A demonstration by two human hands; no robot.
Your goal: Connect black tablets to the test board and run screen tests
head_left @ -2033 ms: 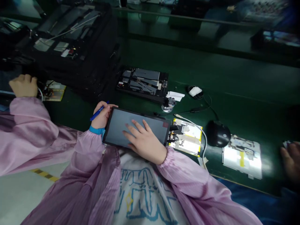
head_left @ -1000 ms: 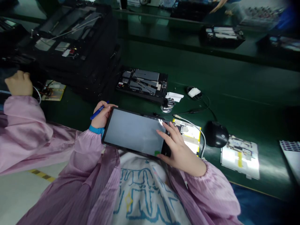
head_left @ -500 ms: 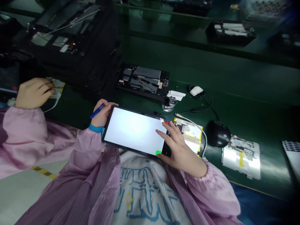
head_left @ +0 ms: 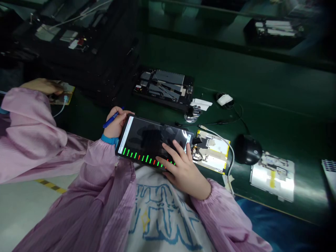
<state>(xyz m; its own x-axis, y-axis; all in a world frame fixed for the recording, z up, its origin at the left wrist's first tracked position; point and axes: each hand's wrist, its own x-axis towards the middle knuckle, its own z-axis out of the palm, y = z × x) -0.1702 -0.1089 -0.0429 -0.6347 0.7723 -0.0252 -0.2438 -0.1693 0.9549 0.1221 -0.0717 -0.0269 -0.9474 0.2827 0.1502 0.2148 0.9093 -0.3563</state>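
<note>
A black tablet (head_left: 147,140) rests against my lap at the near edge of the green bench, its dark screen showing a row of green and red bars along the bottom. My left hand (head_left: 117,122) grips the tablet's left edge and also pinches a blue pen (head_left: 111,119). My right hand (head_left: 181,164) lies on the lower right of the screen with its fingers spread flat. A cable plug sits at the tablet's right edge beside a yellow-edged board (head_left: 212,152).
A co-worker's hand (head_left: 43,85) in a pink sleeve works on a small board at the far left. An opened tablet (head_left: 165,85), a metal counter (head_left: 193,113), a black mouse (head_left: 248,148), a white panel (head_left: 273,175) and stacked black trays (head_left: 78,42) lie on the bench.
The screen went from grey to bright white to dark with coloured bars. My right hand slid from the right edge down to the lower right of the screen. The co-worker's hand shifted.
</note>
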